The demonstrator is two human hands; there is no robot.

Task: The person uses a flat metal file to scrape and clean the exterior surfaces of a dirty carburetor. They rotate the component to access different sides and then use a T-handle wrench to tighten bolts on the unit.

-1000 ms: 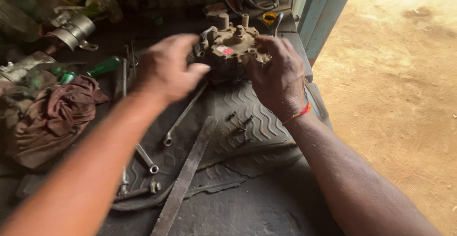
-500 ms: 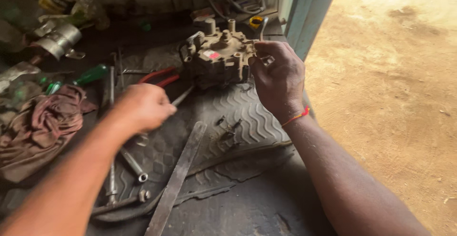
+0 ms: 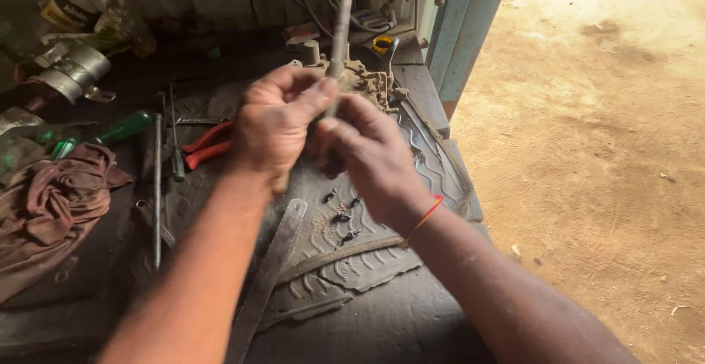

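My left hand [image 3: 277,124] and my right hand [image 3: 371,160] are both closed around the lower end of a long metal spanner [image 3: 340,22] that stands nearly upright, its ring end at the top of the view. Behind the hands sits a dirty cast metal engine part [image 3: 367,81] on a black rubber mat [image 3: 382,261], mostly hidden by my fingers. A red cord circles my right wrist.
Red-handled pliers [image 3: 208,146], a green-handled screwdriver [image 3: 123,127], a long rod [image 3: 156,188] and a flat metal strip [image 3: 268,272] lie on the mat. A brown rag [image 3: 51,210] lies left. Small dark bolts [image 3: 341,210] sit mid-mat. Sandy ground [image 3: 602,151] lies right.
My left hand left the engine part, dropped toward the tools, and came up with the spanner. My right hand let go of the part and joined it on the spanner.
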